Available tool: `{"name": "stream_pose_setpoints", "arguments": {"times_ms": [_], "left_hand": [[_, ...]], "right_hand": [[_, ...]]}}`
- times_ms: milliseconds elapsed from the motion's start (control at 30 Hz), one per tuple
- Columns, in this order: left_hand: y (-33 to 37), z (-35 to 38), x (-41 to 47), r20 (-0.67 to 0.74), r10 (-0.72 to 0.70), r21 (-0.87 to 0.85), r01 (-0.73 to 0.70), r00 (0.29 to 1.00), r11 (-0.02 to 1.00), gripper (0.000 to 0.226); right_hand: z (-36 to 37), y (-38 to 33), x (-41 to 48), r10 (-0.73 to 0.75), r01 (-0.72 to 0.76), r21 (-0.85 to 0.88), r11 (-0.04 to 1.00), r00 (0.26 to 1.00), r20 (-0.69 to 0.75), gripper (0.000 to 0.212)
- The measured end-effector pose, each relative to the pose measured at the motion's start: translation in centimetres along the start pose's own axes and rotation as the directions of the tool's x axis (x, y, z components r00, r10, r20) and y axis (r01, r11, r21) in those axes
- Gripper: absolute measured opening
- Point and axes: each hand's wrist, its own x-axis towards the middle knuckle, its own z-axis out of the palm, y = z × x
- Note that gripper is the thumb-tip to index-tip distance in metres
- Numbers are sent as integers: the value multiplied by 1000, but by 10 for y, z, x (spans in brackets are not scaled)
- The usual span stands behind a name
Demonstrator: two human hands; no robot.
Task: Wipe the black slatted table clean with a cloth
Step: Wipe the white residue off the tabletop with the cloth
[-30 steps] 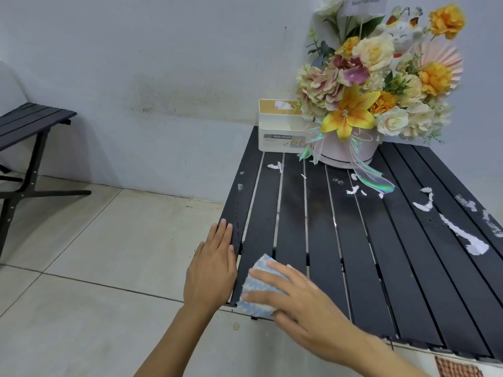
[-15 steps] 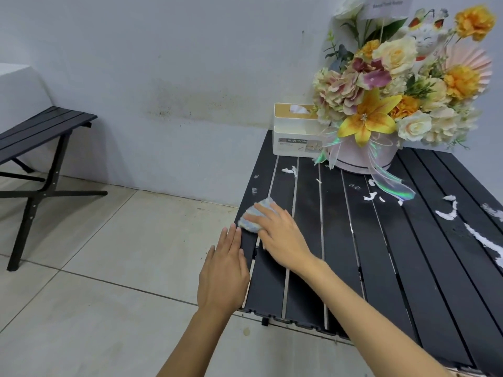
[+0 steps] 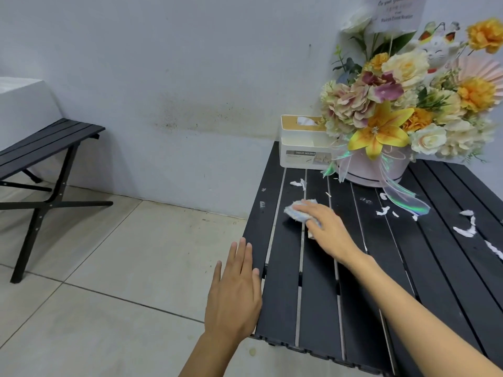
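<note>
Cloth [image 3: 295,212]: a small, soft, crumpled pad in pale blue and white, pressed flat against the table under the right hand; only its far and left edges are seen past the fingers.
Right hand [image 3: 325,227]: laid palm-down over the cloth, fingers extended and bearing on it, the arm stretched out over the slats.
Left hand [image 3: 235,292]: held flat and relaxed, fingers straight and together, nothing grasped; it is placed at the table's left edge, nearer the body than the right hand.
Table [image 3: 321,300]: long, matte black slats with narrow pale gaps between them.
Paper scraps [image 3: 298,183]: torn white shreds, scattered just beyond the right hand and more thickly to its right.
Tissue holder [image 3: 304,148]: a white rectangular box with a tan top, set beyond the right hand against the wall.
Flower arrangement [image 3: 402,110]: cream, yellow and orange blooms in a round pale pink box with iridescent ribbon, beyond and right of the right hand.
Bench [image 3: 40,148]: black, slatted, with crossed legs, far left of the left hand.
</note>
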Motion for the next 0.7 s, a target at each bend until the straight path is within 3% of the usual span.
{"name": "stream_pose_setpoints", "arguments": {"times_ms": [100,167,400,500,700], "left_hand": [[-2,6,3,17,-19,51,18,1000,999,74],[-3,7,4,33,-10,55,8,999,998,63],[-3,2,5,75,-51,91,44,996,995,70],[-1,-1,5,64,-41,49,38,997,998,104],[4,-5,3,38,-42,49,40,998,998,86]], "right_hand": [[4,-6,48,141,-93,227,969,968,-207,34],[9,-5,80,139,-94,183,978,958,-249,33],[53,-4,123,76,-74,-282,957,997,-5,42],[44,-2,111,-24,54,-210,976,989,145,42],[29,-17,48,-183,203,-55,978,951,250,42]]}}
